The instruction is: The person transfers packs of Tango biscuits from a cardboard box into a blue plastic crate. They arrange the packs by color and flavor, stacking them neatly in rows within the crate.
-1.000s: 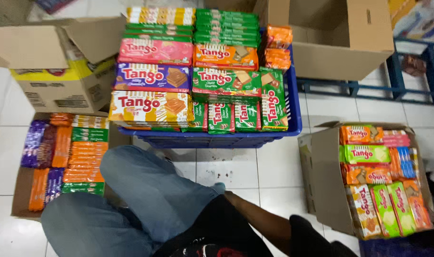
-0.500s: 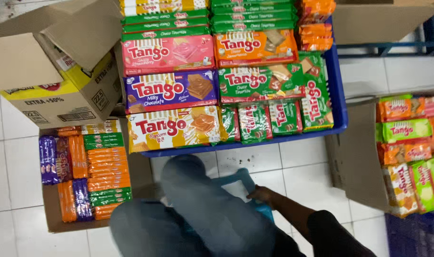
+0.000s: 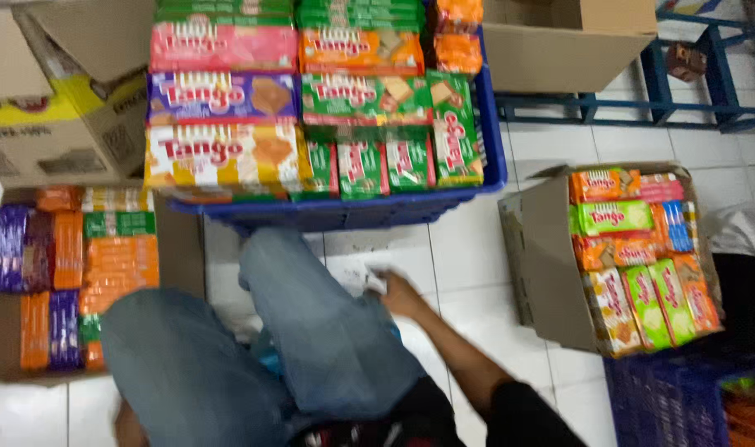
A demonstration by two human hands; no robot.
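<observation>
Flat wafer packs (image 3: 228, 153) in pink, purple, yellow and green fill the blue crate (image 3: 493, 157); orange and green packs (image 3: 634, 257) crowd the right carton (image 3: 551, 265).

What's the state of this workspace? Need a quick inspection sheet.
Surface: white tiled floor, smudged by the hand.
Job's things: blue crate packed with wafer packs; small pale item at the right hand, too blurred to identify.
Clutter: open carton of snack packs on the left, another carton on the right, empty boxes behind.
Hands: right hand low on the floor; left hand not in view.
Cables: nothing seen.
Surroundings: blue metal rack, the person's jeans-clad knee.
</observation>
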